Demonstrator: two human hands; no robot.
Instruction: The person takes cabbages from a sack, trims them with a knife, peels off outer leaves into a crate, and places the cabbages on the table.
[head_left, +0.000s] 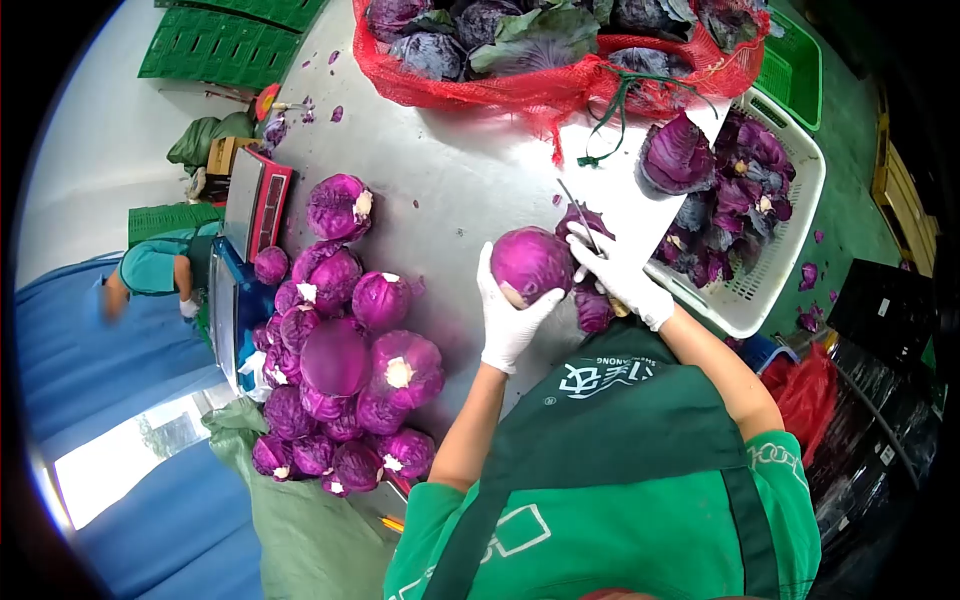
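My left hand [512, 318], in a white glove, cups a trimmed red cabbage [531, 264] from the left and below, its pale cut stem facing down towards me. My right hand [622, 276], gloved too, grips a knife [577, 207] just right of the cabbage; its thin blade points up and away from me. Loose purple leaves [592, 308] lie on the metal table beneath and beside the right hand. To the left rests a pile of peeled red cabbages [334, 357], several with white stem ends showing.
A red mesh sack [480, 88] of untrimmed cabbages lies at the far side. On the right, a white crate [812, 185] holds stripped leaves, with a green crate [800, 70] behind. A red-edged scale [262, 215] stands left; beyond it another person [160, 265] bends over.
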